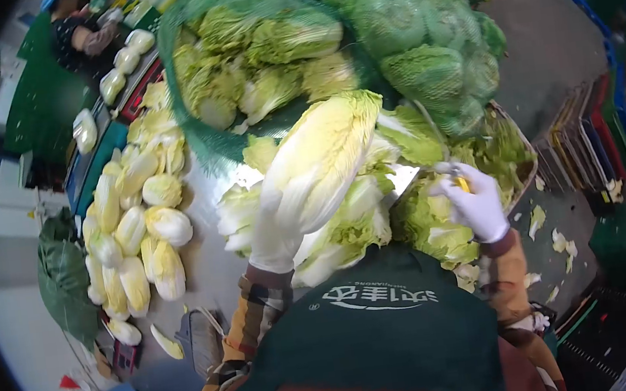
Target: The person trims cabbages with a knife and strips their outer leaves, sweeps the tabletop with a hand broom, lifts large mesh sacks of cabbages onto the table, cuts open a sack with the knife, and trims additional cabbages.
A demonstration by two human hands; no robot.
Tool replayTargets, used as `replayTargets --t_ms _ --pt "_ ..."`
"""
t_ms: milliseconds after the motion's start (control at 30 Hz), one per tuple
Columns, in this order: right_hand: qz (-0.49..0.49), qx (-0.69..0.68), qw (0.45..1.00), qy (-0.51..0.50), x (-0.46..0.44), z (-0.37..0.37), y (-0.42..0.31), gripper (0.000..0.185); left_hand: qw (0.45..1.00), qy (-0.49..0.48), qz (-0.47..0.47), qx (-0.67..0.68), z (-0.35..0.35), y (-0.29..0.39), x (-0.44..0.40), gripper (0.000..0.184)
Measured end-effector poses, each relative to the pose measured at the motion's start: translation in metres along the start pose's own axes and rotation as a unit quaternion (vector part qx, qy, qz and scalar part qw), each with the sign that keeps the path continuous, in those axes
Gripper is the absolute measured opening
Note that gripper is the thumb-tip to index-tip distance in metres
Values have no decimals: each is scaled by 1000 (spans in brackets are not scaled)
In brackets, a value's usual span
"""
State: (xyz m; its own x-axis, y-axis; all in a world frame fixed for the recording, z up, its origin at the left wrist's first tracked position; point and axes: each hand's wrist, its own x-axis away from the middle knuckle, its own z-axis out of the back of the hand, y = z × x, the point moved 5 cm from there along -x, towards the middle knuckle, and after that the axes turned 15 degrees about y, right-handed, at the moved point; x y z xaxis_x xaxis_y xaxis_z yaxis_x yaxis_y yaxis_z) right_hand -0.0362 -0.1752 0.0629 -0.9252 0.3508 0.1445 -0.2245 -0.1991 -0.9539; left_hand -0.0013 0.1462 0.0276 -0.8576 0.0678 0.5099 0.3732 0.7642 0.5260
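Note:
My left hand (273,249), in a white glove, is closed around the base of a trimmed napa cabbage (332,158). The cabbage is held up at a tilt, its leafy top toward the upper right. My right hand (480,205), also gloved in white, grips a yellow-handled knife (463,184). A thin curved strip rises beyond that hand; whether it is the blade is hard to tell. Loose outer cabbage leaves (356,225) lie under the held cabbage, and more leaves (430,224) lie beside my right hand.
Stripped cabbages (130,230) are piled at the left of the metal table (201,209). An opened green net bag (191,124) holds untrimmed cabbages, with full net bags (426,33) beside it. Wrapped cabbages (126,60) and another person (79,37) are at upper left. Leaf scraps (561,241) litter the floor.

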Motion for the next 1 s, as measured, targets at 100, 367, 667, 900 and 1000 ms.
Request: replayTargets --t_ms 100,367,667,900,1000 --pt "-36 -215 975 33 -5 -44 -6 37 1000 11 1 -25 7 -16 -2 62" --pt "-53 -246 968 10 -22 -61 -24 40 986 -13 -35 -160 -8 -3 9 65" --pt "45 -223 971 80 -13 -53 -17 48 955 -90 -97 -266 -24 6 25 76" --pt "355 17 935 -16 28 -76 -78 55 874 -67 -158 -455 -33 8 29 64" --pt "370 62 927 -6 15 -75 -65 48 834 -105 -189 -508 -34 14 31 70"
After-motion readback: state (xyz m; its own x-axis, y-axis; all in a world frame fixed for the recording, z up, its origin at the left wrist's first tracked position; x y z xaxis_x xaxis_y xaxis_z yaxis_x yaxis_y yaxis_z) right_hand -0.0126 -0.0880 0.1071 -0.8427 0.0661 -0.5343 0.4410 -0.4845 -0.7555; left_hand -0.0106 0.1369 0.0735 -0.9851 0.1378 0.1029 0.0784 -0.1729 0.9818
